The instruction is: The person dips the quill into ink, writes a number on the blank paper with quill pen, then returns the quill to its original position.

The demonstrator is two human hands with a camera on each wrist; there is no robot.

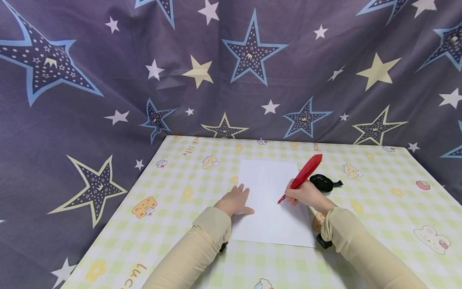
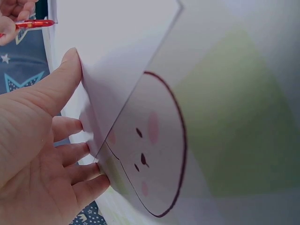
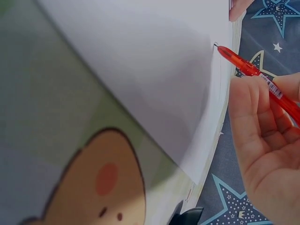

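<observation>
A white sheet of paper lies on the table, with a thin curved line drawn near its middle. My right hand pinches a red pen with a feather-shaped top, its tip at the lower end of that line. The right wrist view shows the red pen's barrel with a label, between thumb and fingers. My left hand rests on the paper's left edge with fingers spread. In the left wrist view, the fingers lie along the paper's edge and hold nothing.
A shiny black rounded object with a flared tail lies right of the paper, beside my right hand. The table wears a green checked cloth with cartoon prints. A dark curtain with stars hangs behind and to the sides.
</observation>
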